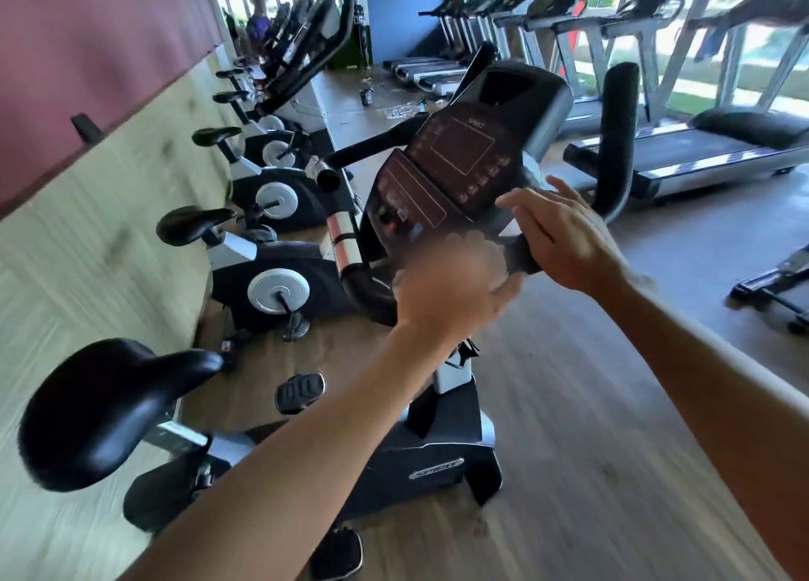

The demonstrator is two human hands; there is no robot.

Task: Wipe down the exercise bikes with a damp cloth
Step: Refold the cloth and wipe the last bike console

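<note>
Right hand (564, 239): fingers extended, resting on the right edge of the console (455, 164) of the nearest exercise bike (437, 449). Left hand (446, 291): motion-blurred at the console's lower edge; grip cannot be determined, and no cloth is discernible. Saddle (109, 410) at 8 o'clock. More bikes (271, 274) toward 10 o'clock; treadmills (700, 151) at 2 o'clock.

Open floor on my right, bikes packed on my left

I see bare wood floor (613, 427) right of the nearest bike (437, 449). Its console (455, 160) and black handlebar (619, 138) block ahead; more bikes (271, 274) crowd left.
</note>
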